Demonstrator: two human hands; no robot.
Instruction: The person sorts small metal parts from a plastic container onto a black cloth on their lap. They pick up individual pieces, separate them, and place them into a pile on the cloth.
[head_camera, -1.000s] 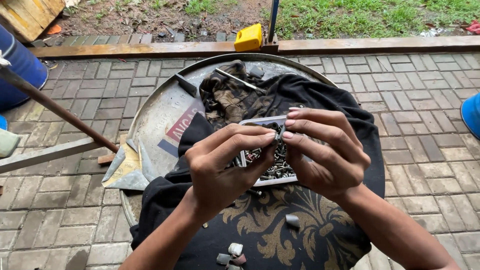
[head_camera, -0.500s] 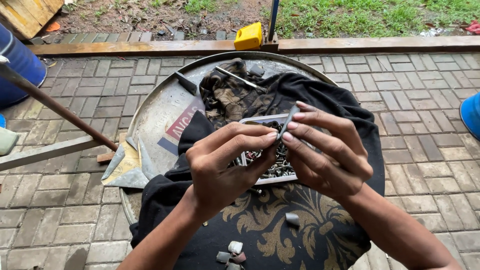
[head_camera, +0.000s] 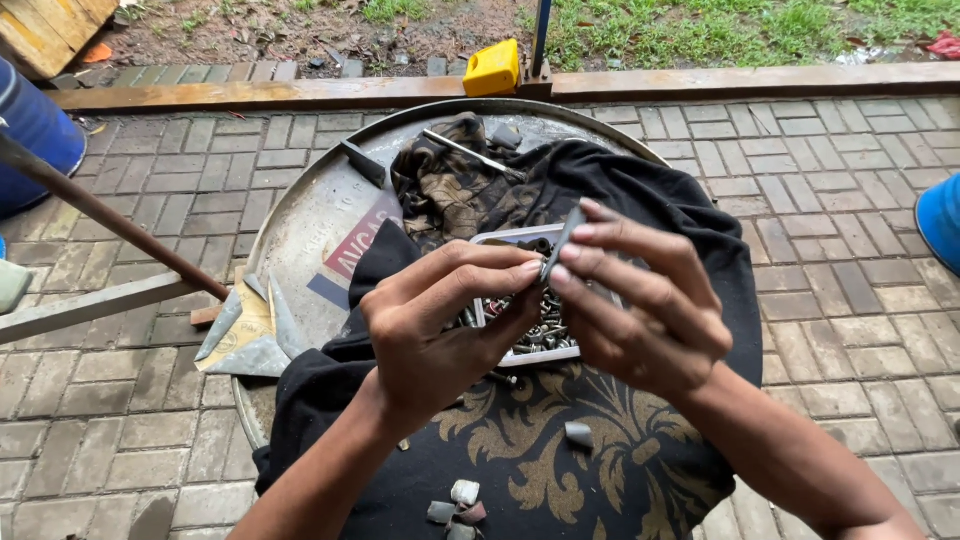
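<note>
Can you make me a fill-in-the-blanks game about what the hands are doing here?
1. Both hands, left and right, pinch a thin grey ____ piece.
2. Under the hands sits a white tray full of ____.
3. The tray rests on a ____ cloth.
4. Past the round drum lid stands a ____ box.

Missing words: metal; screws; black; yellow

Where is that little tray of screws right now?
The white tray of screws sits mid-frame on the black cloth, just beneath both hands, left hand and right hand.
</note>
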